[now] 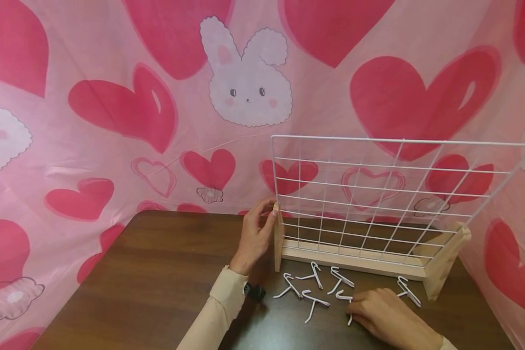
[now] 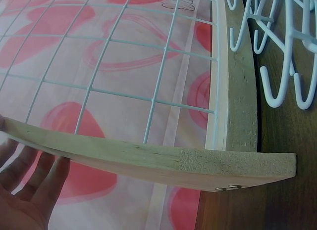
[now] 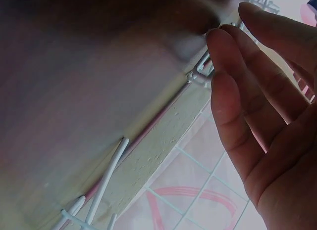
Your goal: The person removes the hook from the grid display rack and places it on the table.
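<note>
A white wire grid rack [image 1: 359, 197] stands in a wooden frame on the table. My left hand [image 1: 254, 236] holds the upper part of its left wooden side panel [image 1: 277, 245]; the left wrist view shows several fingers [image 2: 42, 183] against the panel's outer face. White wire hooks [image 1: 316, 302] lie in front of the rack. My right hand [image 1: 387, 316] is at one hook [image 1: 344, 296], partly covering it. In the right wrist view, a gap shows between the thumb and the loosely bent fingers [image 3: 230, 99]; whether they touch the hook cannot be seen.
The rack's right wooden side panel [image 1: 447, 260] and bottom board [image 1: 354, 260] stand behind the hooks. One hook [image 1: 409, 291] lies apart near the right panel. A pink heart-print cloth [image 1: 113, 29] hangs behind the dark wooden table [image 1: 157, 272].
</note>
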Demonstrator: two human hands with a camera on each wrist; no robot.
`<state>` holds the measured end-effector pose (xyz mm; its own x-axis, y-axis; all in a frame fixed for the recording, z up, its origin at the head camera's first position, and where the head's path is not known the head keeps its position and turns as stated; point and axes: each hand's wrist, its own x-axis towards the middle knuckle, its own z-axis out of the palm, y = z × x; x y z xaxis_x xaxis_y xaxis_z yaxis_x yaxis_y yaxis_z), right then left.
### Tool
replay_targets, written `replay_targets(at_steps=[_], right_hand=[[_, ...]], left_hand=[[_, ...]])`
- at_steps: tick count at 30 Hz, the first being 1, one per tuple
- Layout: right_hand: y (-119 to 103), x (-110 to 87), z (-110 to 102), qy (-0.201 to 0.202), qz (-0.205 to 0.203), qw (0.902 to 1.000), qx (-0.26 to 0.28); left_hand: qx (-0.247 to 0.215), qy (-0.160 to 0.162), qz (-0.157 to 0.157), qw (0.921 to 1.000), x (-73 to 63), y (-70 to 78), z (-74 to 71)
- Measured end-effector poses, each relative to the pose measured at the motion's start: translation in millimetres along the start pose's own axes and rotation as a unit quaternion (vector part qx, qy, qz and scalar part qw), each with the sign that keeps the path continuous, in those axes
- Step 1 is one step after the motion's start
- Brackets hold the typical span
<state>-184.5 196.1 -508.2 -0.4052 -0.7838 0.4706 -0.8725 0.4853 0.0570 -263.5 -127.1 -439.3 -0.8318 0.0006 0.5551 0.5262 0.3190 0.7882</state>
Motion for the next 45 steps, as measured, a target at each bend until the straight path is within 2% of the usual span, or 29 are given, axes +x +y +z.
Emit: replay_targets(at_steps=[10, 30, 39, 45], right_hand=[[-3.1, 1.2, -2.6, -0.003, -0.001, 0.9998, 0.021], [-4.4, 9.4, -7.4, 0.049, -0.008, 0.9985, 0.024], [-6.0, 11.0, -9.4, 0.060, -0.011, 0.9980, 0.019], [-7.2, 10.2, -12.4, 0.061, -0.009, 0.9980, 0.015]], left_hand=[[-0.007, 0.005, 0.005, 1.0000, 0.1, -1.6, 0.6], [0.009, 0.007, 0.019, 0.9998, 4.1, 0.1, -2.9], [-0.002, 0.023, 0.024, 0.9994, 4.9, 1.6, -6.0], [0.015, 0.040, 0.041, 0.9983, 3.1, 1.6, -10.2]])
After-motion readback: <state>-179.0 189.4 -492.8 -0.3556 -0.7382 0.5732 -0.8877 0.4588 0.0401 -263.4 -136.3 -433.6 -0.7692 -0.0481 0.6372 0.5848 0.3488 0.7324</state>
